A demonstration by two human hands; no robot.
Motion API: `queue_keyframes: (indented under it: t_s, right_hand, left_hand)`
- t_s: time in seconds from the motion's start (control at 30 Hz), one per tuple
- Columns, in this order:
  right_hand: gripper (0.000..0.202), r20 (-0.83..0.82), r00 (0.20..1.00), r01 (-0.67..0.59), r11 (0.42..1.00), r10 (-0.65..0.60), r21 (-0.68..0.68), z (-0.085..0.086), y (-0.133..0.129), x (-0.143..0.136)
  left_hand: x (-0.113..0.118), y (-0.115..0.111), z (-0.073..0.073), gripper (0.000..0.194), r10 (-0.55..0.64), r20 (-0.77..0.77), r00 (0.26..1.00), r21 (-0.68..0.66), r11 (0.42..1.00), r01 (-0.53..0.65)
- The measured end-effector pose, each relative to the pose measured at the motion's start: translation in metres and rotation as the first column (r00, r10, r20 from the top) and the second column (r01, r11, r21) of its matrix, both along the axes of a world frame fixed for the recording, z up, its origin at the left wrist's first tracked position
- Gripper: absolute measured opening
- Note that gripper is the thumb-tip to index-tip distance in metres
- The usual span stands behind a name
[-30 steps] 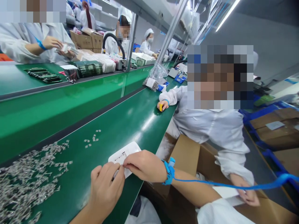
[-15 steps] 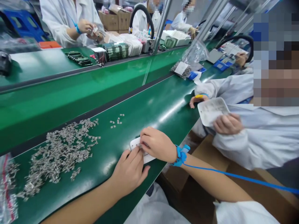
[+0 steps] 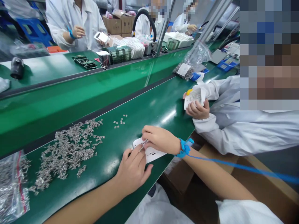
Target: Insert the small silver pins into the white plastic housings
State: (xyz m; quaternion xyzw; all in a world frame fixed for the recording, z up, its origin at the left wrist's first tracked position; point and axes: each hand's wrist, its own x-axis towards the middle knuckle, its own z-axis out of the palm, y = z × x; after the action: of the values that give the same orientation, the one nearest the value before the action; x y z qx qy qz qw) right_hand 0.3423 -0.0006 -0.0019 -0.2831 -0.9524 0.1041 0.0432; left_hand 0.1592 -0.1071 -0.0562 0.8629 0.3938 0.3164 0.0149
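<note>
A white plastic cover [image 3: 155,155] with small dark slots lies on the green work surface beneath my hands. My left hand [image 3: 132,169] rests on its near left part, fingers reaching over it and thumb stretched apart. The fingers of my right hand [image 3: 161,140] are pinched together low over the cover, close to my left fingertips. Whatever sits in that pinch is too small and too covered to name. To the left spreads a heap of small metal clips [image 3: 70,149], with several loose clips [image 3: 121,119] beyond the cover.
A clear zip bag [image 3: 14,186] of metal parts lies at the left edge. On the right a co-worker's hand [image 3: 198,109] holds a white tray-like cover [image 3: 189,100]. A blue wrist cord [image 3: 221,163] runs rightward from my right wrist. Another bag of parts [image 3: 183,71] lies farther along.
My right hand has shifted slightly, showing more of the white cover. The co-worker on the right has brought their white piece leftward, down to the table, now with both hands. The view has turned slightly.
</note>
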Motion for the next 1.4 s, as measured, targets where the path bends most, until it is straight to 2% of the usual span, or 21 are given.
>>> queue_keyframes:
  t_s: [0.1,0.2,0.37,0.6,0.8,1.0,1.2,1.3,1.4]
  right_hand:
    - [0.011,-0.115,0.993,-0.031,0.997,0.040,0.072,-0.005,-0.017,0.017]
    - [0.018,-0.179,0.983,-0.024,0.995,0.042,0.099,-0.011,-0.028,0.028]
    - [0.025,-0.225,0.972,-0.036,0.992,0.063,0.119,-0.017,-0.028,0.030]
    - [0.029,-0.252,0.966,-0.041,0.995,0.062,0.088,-0.014,-0.029,0.027]
    - [0.028,-0.260,0.963,-0.054,0.996,0.070,0.069,-0.017,-0.025,0.025]
    - [0.029,-0.245,0.961,-0.108,0.990,0.126,0.089,-0.013,-0.017,0.023]
    - [0.032,-0.122,0.977,-0.153,0.975,0.173,0.159,-0.010,-0.013,0.022]
    - [0.028,-0.179,0.972,-0.126,0.982,0.150,0.142,-0.011,-0.014,0.022]
    - [0.012,-0.308,0.951,-0.022,0.999,0.030,0.029,-0.013,-0.013,0.018]
  left_hand:
    - [0.001,0.001,0.000,0.028,-0.021,-0.017,1.000,0.009,1.000,0.021]
    - [0.002,0.002,0.000,0.026,-0.030,-0.035,0.999,0.029,0.999,0.031]
    - [0.002,0.004,-0.002,0.025,-0.036,-0.046,0.998,0.045,0.998,0.038]
    - [0.002,0.001,-0.002,0.027,-0.031,-0.041,0.999,0.043,0.999,0.033]
    - [0.002,0.003,-0.006,0.027,-0.014,-0.012,1.000,0.080,0.997,0.015]
    - [0.002,0.005,-0.010,0.029,-0.035,-0.025,0.999,0.055,0.998,0.036]
    - [0.002,0.006,-0.007,0.032,-0.047,-0.024,0.999,0.043,0.998,0.048]
    - [0.002,0.005,-0.005,0.031,-0.049,-0.050,0.998,0.046,0.998,0.051]
    - [0.002,0.003,-0.004,0.033,-0.030,-0.079,0.996,0.061,0.998,0.035]
